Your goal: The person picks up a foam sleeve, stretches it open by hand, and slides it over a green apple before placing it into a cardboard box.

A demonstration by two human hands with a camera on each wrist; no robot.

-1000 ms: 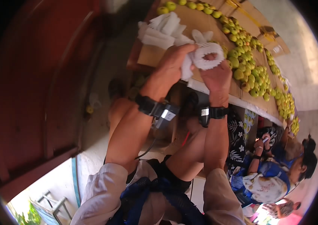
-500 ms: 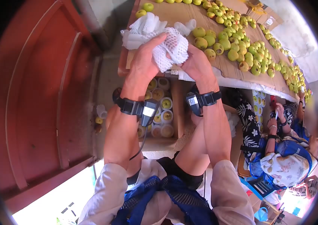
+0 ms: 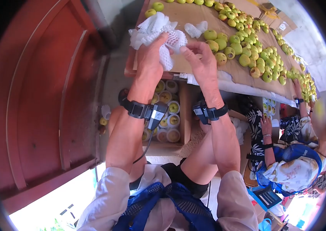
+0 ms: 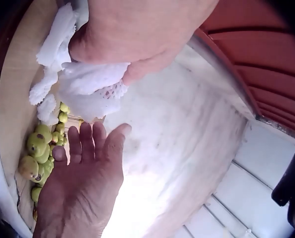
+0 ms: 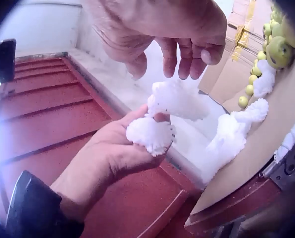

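while left grip [image 3: 151, 56] pinches foam net [image 3: 176, 39] near table edge [image 5: 236, 207], right grip [image 3: 203, 61] hangs spread, gap between.

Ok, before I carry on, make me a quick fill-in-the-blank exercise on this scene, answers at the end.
1. The left grip holds foam coloured ____.
2. The right grip holds ____.
3. In the head view, the biggest pile of apples lies to the ____ of the held foam.
4. The door is coloured ____.

Missing words: white; nothing; right; red.
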